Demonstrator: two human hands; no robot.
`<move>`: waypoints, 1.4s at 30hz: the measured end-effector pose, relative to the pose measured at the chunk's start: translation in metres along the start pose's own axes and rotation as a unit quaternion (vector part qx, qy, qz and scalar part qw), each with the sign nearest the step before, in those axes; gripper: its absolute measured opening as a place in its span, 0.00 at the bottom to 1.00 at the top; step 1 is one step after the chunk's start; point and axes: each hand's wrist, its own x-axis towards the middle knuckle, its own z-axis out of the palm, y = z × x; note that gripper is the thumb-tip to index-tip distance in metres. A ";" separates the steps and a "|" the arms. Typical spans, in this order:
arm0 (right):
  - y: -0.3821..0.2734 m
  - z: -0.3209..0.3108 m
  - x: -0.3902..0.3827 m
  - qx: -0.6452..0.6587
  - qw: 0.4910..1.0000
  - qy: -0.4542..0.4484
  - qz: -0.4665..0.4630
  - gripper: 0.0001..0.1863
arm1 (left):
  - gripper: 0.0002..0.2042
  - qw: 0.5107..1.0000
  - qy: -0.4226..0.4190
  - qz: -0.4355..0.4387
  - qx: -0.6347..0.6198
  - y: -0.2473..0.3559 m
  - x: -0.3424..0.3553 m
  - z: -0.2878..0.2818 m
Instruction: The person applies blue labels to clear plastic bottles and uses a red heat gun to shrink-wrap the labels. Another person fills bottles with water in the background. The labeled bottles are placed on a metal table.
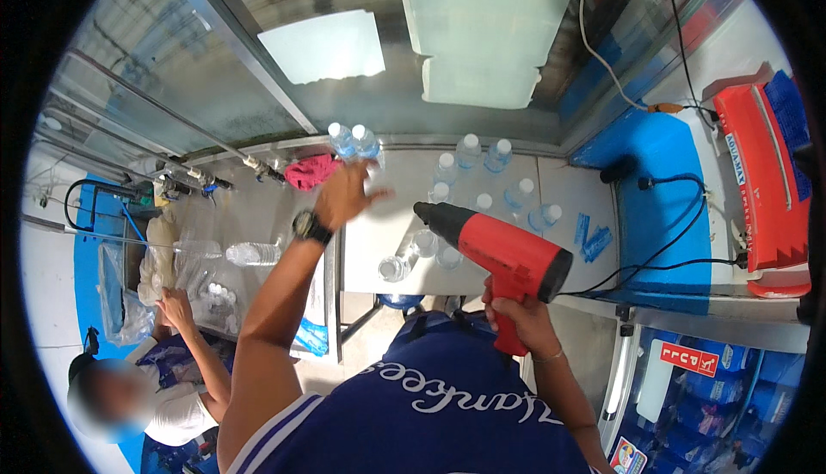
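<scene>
My right hand (514, 317) grips the handle of a red and black heat gun (508, 255), whose nozzle points left over the white counter (372, 278). My left hand (361, 190), a watch on its wrist, reaches with fingers apart toward two capped bottles (340, 138) at the back, beside a pink cloth (311, 171). Several clear bottles with white caps (499, 157) stand right of centre. Clear bottles (394, 266) also sit near the front edge, partly behind the nozzle. Blue plastic strips (594, 242) lie at the right end.
At left, a co-worker's hand (176, 306) touches beige bundled material (159, 250) by a metal sink (237, 293) holding bottles, below steel pipes with valves. A red appliance (757, 216) is at right, with black cables. A glass panel (327, 95) backs the counter; a glass-doored cooler (688, 405) is lower right.
</scene>
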 end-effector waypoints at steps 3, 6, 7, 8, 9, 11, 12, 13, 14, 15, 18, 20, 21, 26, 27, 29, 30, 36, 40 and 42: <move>-0.006 -0.010 -0.022 -0.004 1.000 -0.012 0.014 0.21 | 0.26 0.981 -0.134 0.095 -0.101 0.034 -0.090 0.017; -0.006 -0.023 -0.036 -0.024 0.998 -0.051 0.037 0.18 | 0.21 0.982 -0.129 0.085 -0.107 0.048 -0.130 0.035; -0.003 -0.026 -0.037 -0.034 0.996 -0.054 0.055 0.18 | 0.20 0.984 -0.122 0.074 -0.111 0.047 -0.134 0.037; -0.001 -0.029 -0.038 -0.044 0.995 -0.057 0.072 0.18 | 0.20 0.985 -0.119 0.056 -0.112 0.044 -0.135 0.039; 0.002 -0.031 -0.039 -0.055 0.993 -0.061 0.090 0.18 | 0.20 0.984 -0.113 0.062 -0.120 0.041 -0.136 0.038; 0.011 -0.031 -0.035 -0.078 0.989 -0.073 0.103 0.18 | 0.18 0.985 -0.105 0.054 -0.125 0.033 -0.135 0.033; 0.015 -0.030 -0.031 -0.080 0.988 -0.087 0.104 0.18 | 0.17 0.987 -0.095 0.069 -0.108 0.030 -0.136 0.031; 0.020 -0.028 -0.027 -0.099 0.985 -0.085 0.111 0.18 | 0.17 0.988 -0.089 0.074 -0.106 0.027 -0.136 0.029; 0.026 -0.026 -0.022 -0.109 0.984 -0.088 0.112 0.18 | 0.17 0.988 -0.086 0.080 -0.103 0.025 -0.137 0.026; 0.030 -0.024 -0.019 -0.121 0.982 -0.085 0.118 0.18 | 0.17 0.988 -0.089 0.083 -0.097 0.023 -0.136 0.024; 0.040 -0.021 -0.012 -0.103 0.985 -0.097 0.103 0.18 | 0.17 0.988 -0.069 0.101 -0.090 0.018 -0.133 0.016; 0.044 -0.017 -0.010 -0.089 0.986 -0.092 0.105 0.17 | 0.17 0.988 -0.061 0.114 -0.080 0.018 -0.130 0.011; 0.046 -0.016 -0.010 -0.081 0.987 -0.089 0.105 0.17 | 0.17 0.988 -0.055 0.119 -0.075 0.019 -0.129 0.008; 0.044 -0.014 -0.010 -0.060 0.990 -0.107 0.075 0.15 | 0.15 0.994 -0.040 0.075 -0.061 0.025 -0.120 0.003; 0.044 -0.014 -0.011 -0.056 0.990 -0.113 0.065 0.15 | 0.15 0.995 -0.036 0.070 -0.062 0.026 -0.117 0.004; 0.044 -0.013 -0.010 -0.045 0.989 -0.112 0.083 0.15 | 0.15 0.996 -0.024 0.071 -0.057 0.025 -0.112 0.005; 0.045 -0.013 -0.010 -0.034 0.989 -0.116 0.080 0.15 | 0.15 0.996 -0.015 0.078 -0.050 0.025 -0.109 0.006; 0.047 -0.012 -0.006 -0.032 0.990 -0.115 0.073 0.16 | 0.14 0.999 -0.009 0.038 -0.030 0.027 -0.094 0.009; 0.045 -0.009 -0.004 -0.040 0.991 -0.093 0.087 0.19 | 0.15 1.000 -0.014 0.013 -0.025 0.031 -0.084 0.007; 0.043 -0.009 -0.002 -0.043 0.992 -0.101 0.068 0.19 | 0.16 1.000 -0.015 0.009 -0.021 0.032 -0.078 0.007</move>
